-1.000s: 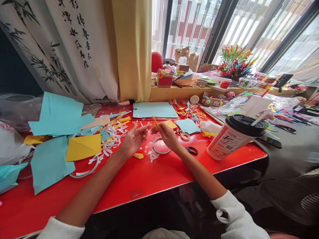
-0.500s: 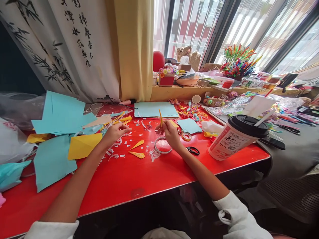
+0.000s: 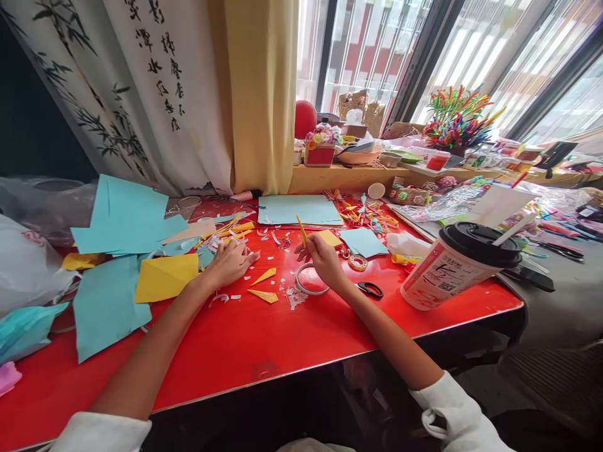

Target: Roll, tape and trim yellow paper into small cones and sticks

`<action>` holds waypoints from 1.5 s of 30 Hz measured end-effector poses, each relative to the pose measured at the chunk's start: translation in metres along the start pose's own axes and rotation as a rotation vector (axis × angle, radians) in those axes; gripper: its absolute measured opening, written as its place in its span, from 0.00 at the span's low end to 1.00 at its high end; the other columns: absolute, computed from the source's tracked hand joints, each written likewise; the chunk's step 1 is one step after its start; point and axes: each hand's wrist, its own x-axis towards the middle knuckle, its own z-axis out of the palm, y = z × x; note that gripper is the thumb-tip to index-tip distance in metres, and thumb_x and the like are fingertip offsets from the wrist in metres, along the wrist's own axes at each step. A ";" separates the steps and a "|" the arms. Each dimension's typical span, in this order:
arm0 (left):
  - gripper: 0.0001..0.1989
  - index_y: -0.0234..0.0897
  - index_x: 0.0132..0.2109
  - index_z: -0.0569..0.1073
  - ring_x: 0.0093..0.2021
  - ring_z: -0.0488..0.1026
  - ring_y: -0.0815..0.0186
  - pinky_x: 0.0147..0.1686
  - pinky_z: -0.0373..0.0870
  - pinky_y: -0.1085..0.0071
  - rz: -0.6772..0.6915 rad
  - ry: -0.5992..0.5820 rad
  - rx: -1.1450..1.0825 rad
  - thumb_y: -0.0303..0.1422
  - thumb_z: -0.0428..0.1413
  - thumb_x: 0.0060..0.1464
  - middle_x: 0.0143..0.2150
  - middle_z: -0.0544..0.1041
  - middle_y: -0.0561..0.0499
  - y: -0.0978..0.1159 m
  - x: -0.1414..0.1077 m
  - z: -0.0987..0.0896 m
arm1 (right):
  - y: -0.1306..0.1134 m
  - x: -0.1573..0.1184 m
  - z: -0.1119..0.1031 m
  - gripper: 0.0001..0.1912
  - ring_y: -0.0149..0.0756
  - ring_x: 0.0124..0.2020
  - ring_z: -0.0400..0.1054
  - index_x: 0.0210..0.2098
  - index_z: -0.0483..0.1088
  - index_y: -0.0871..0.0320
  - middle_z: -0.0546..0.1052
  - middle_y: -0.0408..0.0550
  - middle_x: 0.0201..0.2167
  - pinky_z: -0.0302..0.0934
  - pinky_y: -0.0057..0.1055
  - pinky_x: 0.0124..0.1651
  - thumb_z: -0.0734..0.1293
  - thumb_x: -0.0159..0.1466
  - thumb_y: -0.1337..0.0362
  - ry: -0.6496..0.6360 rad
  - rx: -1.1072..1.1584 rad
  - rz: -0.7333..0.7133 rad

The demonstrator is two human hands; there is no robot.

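My right hand pinches a narrow folded yellow paper piece, which points upward above the table. Beneath that hand lies a roll of tape. My left hand is low over small white paper scraps at the left, palm down with bent fingers; whether it grips anything is too small to tell. Between the hands, two folded yellow pieces rest on the red table. A yellow sheet lies left of my left hand, on blue paper.
Black-handled scissors and a tilted-looking drink cup stand or lie to the right. Blue sheets are stacked at the back. Paper scraps surround the yellow sticky pad. A white plastic bag sits at far left.
My left hand has turned palm down and lowered onto the scraps. My right hand still holds the yellow piece. The view has shifted slightly, moving the scene to the right.
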 end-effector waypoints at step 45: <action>0.24 0.43 0.45 0.75 0.50 0.63 0.53 0.44 0.52 0.55 0.228 -0.163 0.435 0.19 0.42 0.47 0.47 0.75 0.45 -0.001 -0.027 -0.023 | 0.001 0.001 -0.007 0.14 0.30 0.25 0.70 0.32 0.57 0.55 0.74 0.45 0.29 0.63 0.30 0.31 0.51 0.67 0.53 -0.001 -0.145 -0.051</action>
